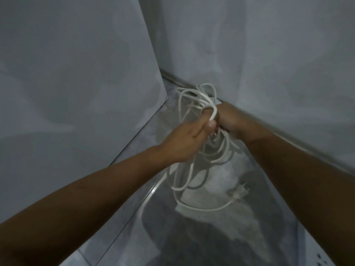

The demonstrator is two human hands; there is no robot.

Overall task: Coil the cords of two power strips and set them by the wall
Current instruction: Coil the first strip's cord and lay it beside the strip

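Two hands: left hand [184, 143] and right hand [228, 120] are gripping the cord bundle [203, 97] over the floor's [217, 175] far corner.
Tail: is trailing down toward the person, plug [240, 190] lying toward the right hand's side.

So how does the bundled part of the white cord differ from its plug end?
The bundled loops of white cord are lifted, gripped by the left hand and right hand; the white plug end lies on the grey floor, untouched. The loops are bunched and overlapping; the plug end trails in one loose curve. Same white cord.
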